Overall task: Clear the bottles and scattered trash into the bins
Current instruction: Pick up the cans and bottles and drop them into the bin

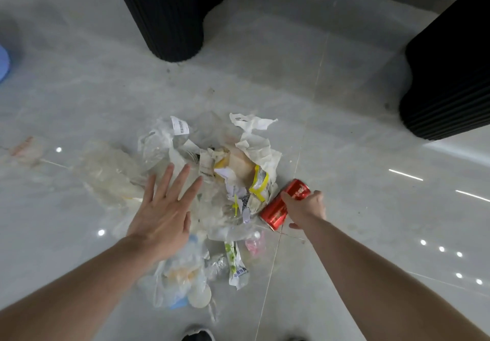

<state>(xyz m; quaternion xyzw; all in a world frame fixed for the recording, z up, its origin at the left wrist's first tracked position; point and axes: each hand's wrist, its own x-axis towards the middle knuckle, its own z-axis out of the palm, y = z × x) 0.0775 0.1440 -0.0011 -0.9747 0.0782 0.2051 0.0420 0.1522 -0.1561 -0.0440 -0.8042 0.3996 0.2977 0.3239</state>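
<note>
A pile of scattered trash (233, 171) lies on the pale tiled floor: crumpled paper, clear plastic bags, yellow-and-white wrappers and a green-printed wrapper (236, 266). At the pile's right edge a red drink can (283, 203) lies on its side, and my right hand (306, 209) is closed around it. My left hand (165, 208) hovers flat over the pile's left side, fingers spread, holding nothing. Two black ribbed bins stand beyond the pile: one at the top centre (172, 9), one at the right (456, 70).
A clear plastic bag with a white round lid (199, 299) lies near my feet. A small pink wrapper (256, 244) sits below the can. More faint plastic (106, 171) spreads to the left. A blue object (3, 63) shows at the left edge. A dark shoe tip (197, 336) is at the bottom.
</note>
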